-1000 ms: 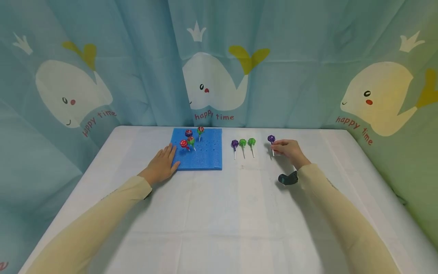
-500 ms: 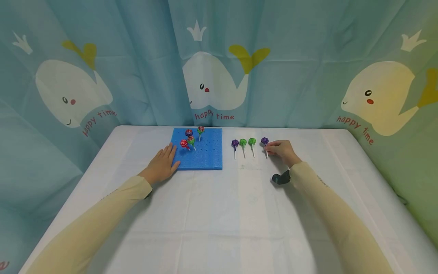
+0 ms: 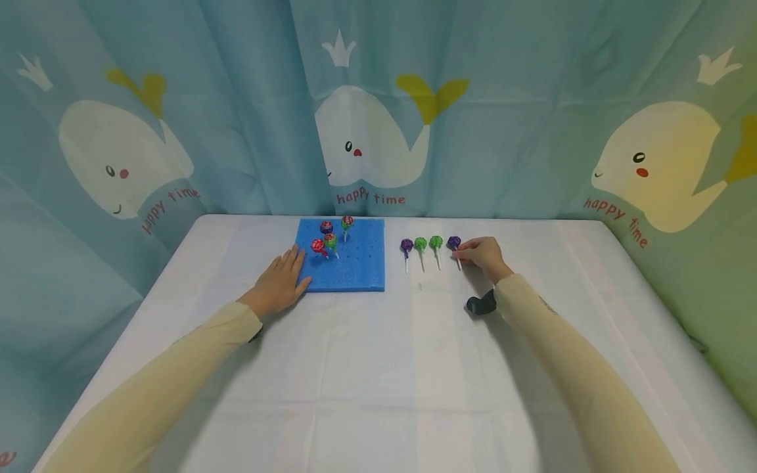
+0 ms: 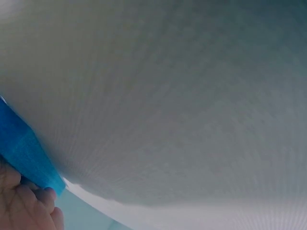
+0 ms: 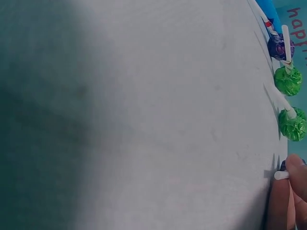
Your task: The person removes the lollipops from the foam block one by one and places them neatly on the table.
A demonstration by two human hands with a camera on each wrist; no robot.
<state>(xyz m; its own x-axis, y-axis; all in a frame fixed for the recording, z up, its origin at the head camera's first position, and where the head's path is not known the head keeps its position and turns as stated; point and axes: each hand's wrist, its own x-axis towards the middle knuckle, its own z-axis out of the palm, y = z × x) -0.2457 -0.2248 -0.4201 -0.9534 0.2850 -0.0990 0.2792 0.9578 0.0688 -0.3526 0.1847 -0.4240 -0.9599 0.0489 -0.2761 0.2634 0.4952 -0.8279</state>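
My right hand (image 3: 481, 255) pinches a purple lollipop (image 3: 454, 242) by its white stick, at the right end of a row on the table. Left of it lie two green lollipops (image 3: 436, 242) and another purple lollipop (image 3: 407, 245), sticks toward me. In the right wrist view the thumb and a finger (image 5: 280, 203) close on the stick. My left hand (image 3: 278, 281) rests with straight fingers on the left edge of a blue foam board (image 3: 355, 276) dotted with small holes. Several lollipops, among them a red one (image 3: 318, 246), stand in the board's upper left part.
A white cloth covers the table (image 3: 367, 381). Behind it hangs a blue-green curtain (image 3: 508, 144) printed with whales. A dark camera piece (image 3: 481, 303) hangs beneath the right wrist, just above the cloth.
My right hand has moved left with the purple lollipop, bringing it beside the right green one and lowering it to the table. The left hand stays on the board.
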